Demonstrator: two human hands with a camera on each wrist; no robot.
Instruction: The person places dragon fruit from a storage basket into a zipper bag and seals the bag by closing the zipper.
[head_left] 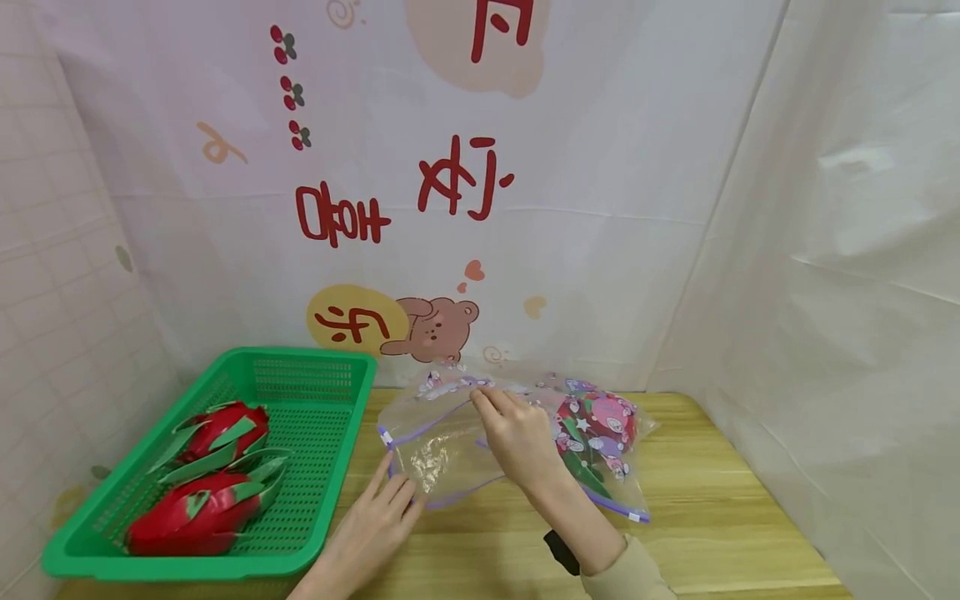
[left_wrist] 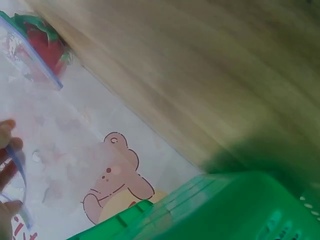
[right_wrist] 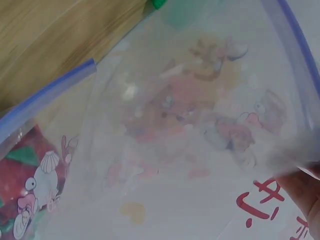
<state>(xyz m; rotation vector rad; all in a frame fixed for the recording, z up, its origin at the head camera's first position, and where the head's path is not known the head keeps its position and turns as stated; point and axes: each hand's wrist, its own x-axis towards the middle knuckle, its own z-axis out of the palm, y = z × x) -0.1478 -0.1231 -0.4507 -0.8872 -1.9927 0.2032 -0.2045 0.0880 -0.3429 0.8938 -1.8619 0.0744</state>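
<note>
Over the surface [head_left: 720, 500], the clear bag [head_left: 435, 467] has its mouth running left to right, lips parted. The left hand [head_left: 381, 518] grips the slider-end corner; the right hand [head_left: 519, 435] pinches the far lip. Left of both, nearer the left hand, two red fruits [head_left: 187, 525] lie in the green basket [head_left: 187, 568].
</note>
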